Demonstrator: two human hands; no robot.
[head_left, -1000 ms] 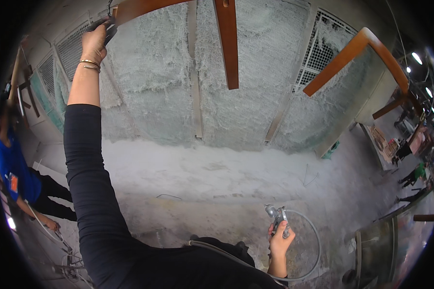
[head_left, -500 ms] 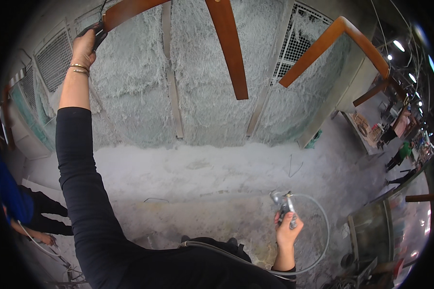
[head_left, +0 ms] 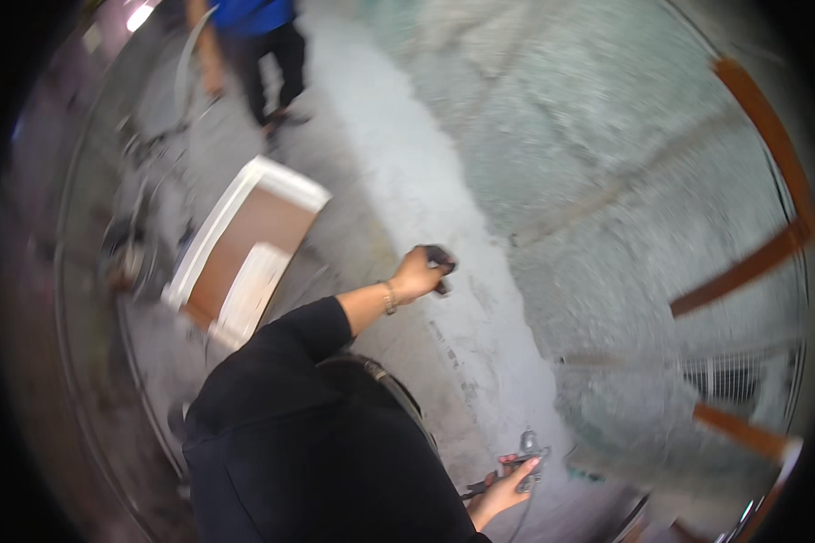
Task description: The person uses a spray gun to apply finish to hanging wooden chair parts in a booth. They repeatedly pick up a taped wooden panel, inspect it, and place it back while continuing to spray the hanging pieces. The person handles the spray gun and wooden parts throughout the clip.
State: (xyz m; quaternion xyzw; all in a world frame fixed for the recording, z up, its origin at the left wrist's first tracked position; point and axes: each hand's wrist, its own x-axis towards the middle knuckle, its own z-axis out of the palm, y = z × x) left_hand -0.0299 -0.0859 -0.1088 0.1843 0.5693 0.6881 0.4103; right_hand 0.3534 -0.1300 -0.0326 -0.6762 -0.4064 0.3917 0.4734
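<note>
My left hand [head_left: 415,277] is closed around a small dark object [head_left: 440,259] whose kind I cannot make out. It is held out over the pale floor, apart from the hanging wood. Lower down, my right hand [head_left: 505,489] grips a metal spray gun [head_left: 529,445], with a thin hose [head_left: 523,518] trailing below it. Bent brown wooden pieces hang at the right: one long piece [head_left: 771,136] with a lower arm [head_left: 743,270], and another wooden piece [head_left: 741,429] beneath. Motion blurs the picture.
A wall [head_left: 643,190] coated in pale fibrous residue runs along the right. To the left stands a white-edged piece with a brown panel [head_left: 281,217]. Beyond it, a person in blue [head_left: 261,45] holds a hose. Cluttered equipment [head_left: 136,244] lies at far left.
My view has swung left, bringing the white-edged piece into sight. My left hand has come down from the hanging wood, still holding the dark object. My right hand keeps the spray gun.
</note>
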